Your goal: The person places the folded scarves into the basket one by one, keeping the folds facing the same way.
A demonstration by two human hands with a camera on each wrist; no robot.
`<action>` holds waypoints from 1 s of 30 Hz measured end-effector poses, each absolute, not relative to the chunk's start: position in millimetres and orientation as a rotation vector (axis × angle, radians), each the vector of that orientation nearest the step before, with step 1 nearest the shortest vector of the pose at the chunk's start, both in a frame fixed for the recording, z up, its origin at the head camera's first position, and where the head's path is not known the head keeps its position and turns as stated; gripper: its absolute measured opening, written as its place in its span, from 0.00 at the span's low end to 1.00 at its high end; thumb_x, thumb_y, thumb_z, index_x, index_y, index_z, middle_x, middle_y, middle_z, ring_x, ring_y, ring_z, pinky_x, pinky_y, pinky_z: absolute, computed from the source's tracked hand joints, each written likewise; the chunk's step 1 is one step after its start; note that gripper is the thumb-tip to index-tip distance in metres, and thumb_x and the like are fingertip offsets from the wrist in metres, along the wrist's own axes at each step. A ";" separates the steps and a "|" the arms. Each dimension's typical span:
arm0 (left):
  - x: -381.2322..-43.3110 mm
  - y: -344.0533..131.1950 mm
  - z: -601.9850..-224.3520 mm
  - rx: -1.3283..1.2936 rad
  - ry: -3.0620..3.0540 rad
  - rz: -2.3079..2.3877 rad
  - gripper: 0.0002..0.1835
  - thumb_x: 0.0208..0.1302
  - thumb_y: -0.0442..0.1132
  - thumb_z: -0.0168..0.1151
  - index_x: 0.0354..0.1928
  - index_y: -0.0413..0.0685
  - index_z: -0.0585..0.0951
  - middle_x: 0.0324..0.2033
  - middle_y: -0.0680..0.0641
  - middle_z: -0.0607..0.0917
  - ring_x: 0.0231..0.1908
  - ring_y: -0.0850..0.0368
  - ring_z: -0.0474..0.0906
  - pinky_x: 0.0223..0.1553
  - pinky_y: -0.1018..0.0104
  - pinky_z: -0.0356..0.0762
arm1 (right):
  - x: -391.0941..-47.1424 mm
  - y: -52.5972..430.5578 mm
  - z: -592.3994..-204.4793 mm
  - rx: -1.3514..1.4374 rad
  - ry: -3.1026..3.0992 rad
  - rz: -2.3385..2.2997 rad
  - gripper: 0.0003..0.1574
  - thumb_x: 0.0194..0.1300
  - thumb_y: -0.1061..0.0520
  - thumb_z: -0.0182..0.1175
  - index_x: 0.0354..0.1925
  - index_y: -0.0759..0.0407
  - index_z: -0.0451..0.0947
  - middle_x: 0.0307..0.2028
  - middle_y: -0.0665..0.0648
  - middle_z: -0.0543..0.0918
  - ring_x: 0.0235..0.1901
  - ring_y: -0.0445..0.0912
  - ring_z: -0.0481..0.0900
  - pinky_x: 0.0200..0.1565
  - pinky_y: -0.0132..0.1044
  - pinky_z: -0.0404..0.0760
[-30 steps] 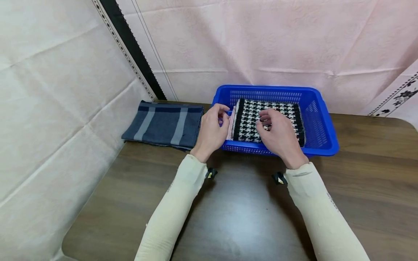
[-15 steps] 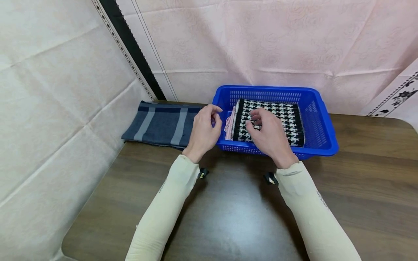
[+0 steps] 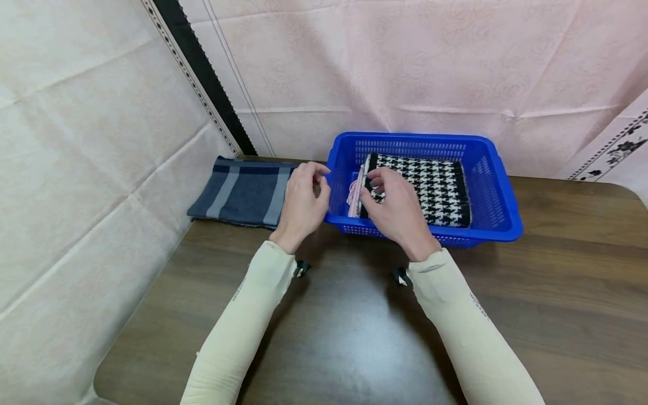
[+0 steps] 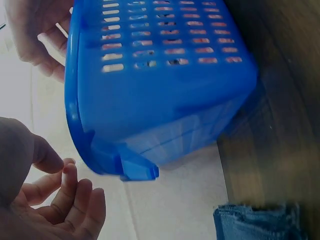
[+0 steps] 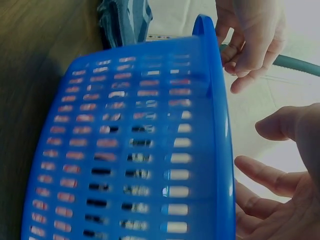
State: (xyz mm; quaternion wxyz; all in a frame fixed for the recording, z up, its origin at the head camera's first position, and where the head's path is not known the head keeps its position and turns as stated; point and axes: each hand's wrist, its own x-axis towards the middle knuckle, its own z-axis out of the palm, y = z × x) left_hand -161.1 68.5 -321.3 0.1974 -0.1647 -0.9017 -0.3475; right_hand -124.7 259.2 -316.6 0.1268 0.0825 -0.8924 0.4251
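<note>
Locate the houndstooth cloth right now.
In the head view, right of centre, the houndstooth cloth lies inside the blue basket. Pink cloth shows along its left edge, and the right hand partly hides its left end.

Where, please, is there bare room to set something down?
The table is bare right of the blue basket and, in front, between the sleeves. It is crowded at the back left: the left hand hovers by the striped cloth and basket, the right hand over the basket's near rim.
</note>
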 end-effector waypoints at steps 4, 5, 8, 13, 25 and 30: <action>-161.0 62.3 -318.5 -0.455 -2.507 -0.988 0.11 0.74 0.34 0.52 0.51 0.40 0.81 0.40 0.44 0.79 0.44 0.47 0.74 0.46 0.56 0.73 | -125.8 251.9 -315.0 0.260 -2.588 1.246 0.24 0.74 0.51 0.59 0.61 0.62 0.75 0.53 0.63 0.82 0.52 0.56 0.81 0.55 0.52 0.80; -160.8 60.6 -317.5 -0.454 -2.502 -0.989 0.11 0.74 0.34 0.51 0.51 0.40 0.81 0.39 0.44 0.79 0.44 0.46 0.74 0.46 0.56 0.73 | -126.1 250.1 -314.6 0.266 -2.587 1.248 0.24 0.74 0.51 0.58 0.61 0.62 0.75 0.53 0.63 0.82 0.52 0.56 0.81 0.55 0.52 0.80; -161.0 55.3 -315.4 -0.448 -2.487 -0.971 0.11 0.74 0.33 0.52 0.50 0.41 0.81 0.39 0.43 0.79 0.45 0.45 0.74 0.48 0.54 0.72 | -126.2 244.7 -313.1 0.275 -2.582 1.254 0.24 0.74 0.51 0.58 0.61 0.62 0.75 0.53 0.63 0.82 0.52 0.56 0.80 0.56 0.51 0.80; -162.1 44.6 -315.4 -0.425 -2.498 -0.925 0.10 0.74 0.34 0.53 0.51 0.42 0.81 0.42 0.43 0.79 0.47 0.46 0.73 0.52 0.52 0.72 | -125.7 236.6 -311.0 0.272 -2.582 1.273 0.24 0.74 0.49 0.58 0.61 0.62 0.75 0.53 0.62 0.82 0.52 0.55 0.80 0.56 0.50 0.79; -162.2 19.5 -319.5 -0.327 -2.550 -0.884 0.11 0.75 0.36 0.52 0.53 0.42 0.80 0.49 0.41 0.77 0.53 0.45 0.69 0.55 0.51 0.71 | -128.0 216.0 -308.2 0.300 -2.580 1.382 0.26 0.74 0.49 0.59 0.63 0.62 0.74 0.56 0.62 0.80 0.54 0.55 0.79 0.57 0.49 0.80; -160.3 8.2 -322.1 -0.254 -2.593 -0.863 0.14 0.76 0.39 0.51 0.56 0.43 0.79 0.56 0.39 0.73 0.55 0.44 0.64 0.52 0.51 0.70 | -128.3 206.5 -309.4 0.328 -2.574 1.354 0.27 0.74 0.50 0.58 0.64 0.63 0.73 0.56 0.62 0.80 0.54 0.55 0.79 0.57 0.49 0.80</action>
